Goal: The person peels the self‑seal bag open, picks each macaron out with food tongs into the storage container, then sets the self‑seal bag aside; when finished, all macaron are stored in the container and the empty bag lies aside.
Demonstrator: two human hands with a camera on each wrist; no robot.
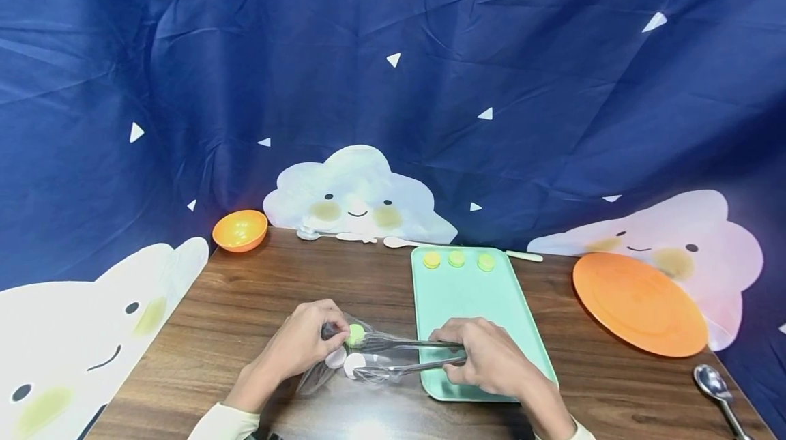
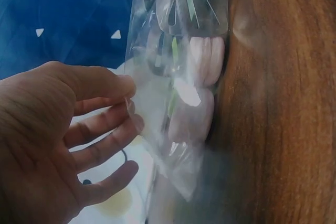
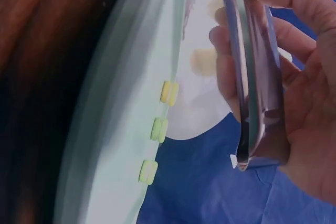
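Observation:
A clear plastic bag (image 1: 334,361) lies on the wooden table (image 1: 245,303). Inside it are a green round sweet (image 1: 356,334) and pale ones (image 1: 353,364). My left hand (image 1: 325,334) pinches the bag's edge. In the left wrist view its thumb and fingers (image 2: 123,85) touch the clear plastic bag (image 2: 178,66), with pale sweets (image 2: 202,61) stacked inside. My right hand (image 1: 457,355) grips metal tongs (image 1: 405,355). The tongs' two arms are spread apart, and their tips reach into the bag beside the sweets. In the right wrist view the right hand (image 3: 241,14) is wrapped round the tongs (image 3: 254,87).
A mint-green tray (image 1: 473,317) lies under my right hand, with three yellow-green sweets (image 1: 456,258) at its far end. An orange bowl (image 1: 240,230) stands back left and an orange plate (image 1: 638,303) to the right. A metal spoon (image 1: 715,385) lies front right, and white spoons (image 1: 402,242) lie along the back.

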